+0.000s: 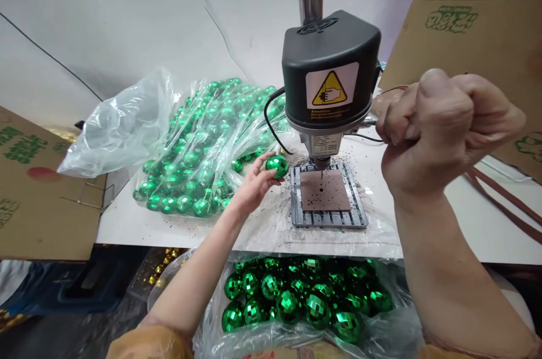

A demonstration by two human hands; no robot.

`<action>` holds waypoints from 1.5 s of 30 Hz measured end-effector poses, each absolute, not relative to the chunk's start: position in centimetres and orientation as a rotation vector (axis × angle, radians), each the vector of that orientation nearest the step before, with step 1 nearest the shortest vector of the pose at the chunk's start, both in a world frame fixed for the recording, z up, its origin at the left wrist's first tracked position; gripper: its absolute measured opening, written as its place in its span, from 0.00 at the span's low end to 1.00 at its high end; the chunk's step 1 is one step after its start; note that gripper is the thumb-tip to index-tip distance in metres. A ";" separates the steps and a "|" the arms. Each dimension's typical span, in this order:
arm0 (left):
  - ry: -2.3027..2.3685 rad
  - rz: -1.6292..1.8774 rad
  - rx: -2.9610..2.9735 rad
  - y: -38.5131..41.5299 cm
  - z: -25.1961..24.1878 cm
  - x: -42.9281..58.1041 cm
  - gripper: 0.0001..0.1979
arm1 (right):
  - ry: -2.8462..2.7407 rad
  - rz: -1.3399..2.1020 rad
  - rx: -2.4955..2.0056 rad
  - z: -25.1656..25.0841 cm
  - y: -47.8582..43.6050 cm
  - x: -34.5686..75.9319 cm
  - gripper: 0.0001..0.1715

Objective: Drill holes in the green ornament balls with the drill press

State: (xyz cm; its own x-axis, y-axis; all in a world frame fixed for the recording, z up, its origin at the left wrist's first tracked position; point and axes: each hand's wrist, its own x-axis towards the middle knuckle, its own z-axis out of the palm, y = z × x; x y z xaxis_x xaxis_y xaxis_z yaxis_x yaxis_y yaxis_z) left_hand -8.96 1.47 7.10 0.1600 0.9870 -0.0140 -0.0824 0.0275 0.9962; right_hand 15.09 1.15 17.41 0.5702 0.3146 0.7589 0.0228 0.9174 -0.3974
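Note:
My left hand [256,185] pinches a shiny green faceted ball [277,166] between thumb and fingers, just left of the drill press base. My right hand [442,122] is closed in a fist at the side of the black drill press [330,65]. A short metal lever [371,122] runs from the press into that fist; the grip itself is hidden by my fingers. Below the chuck [319,162] and its thin bit, a brown square plate [326,192] with a dark hole lies on the slotted metal base [330,220]. Dark shavings cover both.
A clear plastic bag [199,139] full of green balls lies on the white table [127,218] at left. Below the front edge, a lined box holds more green balls [317,308]. Cardboard flaps [486,54] rise at right and left. A black cable [271,122] loops beside the press.

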 end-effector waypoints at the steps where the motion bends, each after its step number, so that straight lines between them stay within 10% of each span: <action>1: 1.009 1.090 1.150 0.7 6.8 -8.1 0.31 | -0.954 0.174 -0.383 17.4 1.3 15.1 0.27; 15: 0.850 1.127 0.646 -0.2 4.6 -5.1 0.24 | -0.974 0.218 -0.289 17.1 1.3 14.9 0.27; 35: 1.217 1.193 1.919 0.3 1.4 -4.3 0.12 | -0.979 0.167 -0.351 17.1 0.9 14.7 0.28; 45: 1.071 1.234 1.367 1.1 0.9 -4.1 0.28 | -1.022 0.126 -0.353 17.1 0.8 14.9 0.28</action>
State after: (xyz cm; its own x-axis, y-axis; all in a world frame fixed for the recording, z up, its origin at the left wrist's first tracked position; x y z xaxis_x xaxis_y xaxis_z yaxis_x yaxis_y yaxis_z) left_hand -4.05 1.10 0.93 0.0997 0.9847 0.1427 0.0033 -0.1438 0.9896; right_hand 14.91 0.82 17.11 0.5202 0.2658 0.8117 0.0605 0.9365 -0.3455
